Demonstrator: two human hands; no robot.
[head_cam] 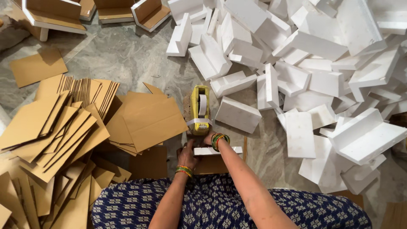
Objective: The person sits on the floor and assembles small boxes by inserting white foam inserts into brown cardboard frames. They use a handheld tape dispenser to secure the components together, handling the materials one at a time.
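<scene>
Foam piece (218, 150), white, one item in hand: lies on a cardboard sheet (212, 164) on the floor (127, 55), just before the person's lap, touching the yellow tape dispenser (200, 109). Left hand (187, 153) presses flat on its near end, fingers together; right hand (210, 138) reaches to the dispenser's tape end (whether it pinches tape, cannot tell). Finished items: several foam-and-cardboard corners (55, 15) at top left. Remaining: large foam pile (322, 63) at right, cardboard stacks (63, 127) at left, so most stock looks unworked.
</scene>
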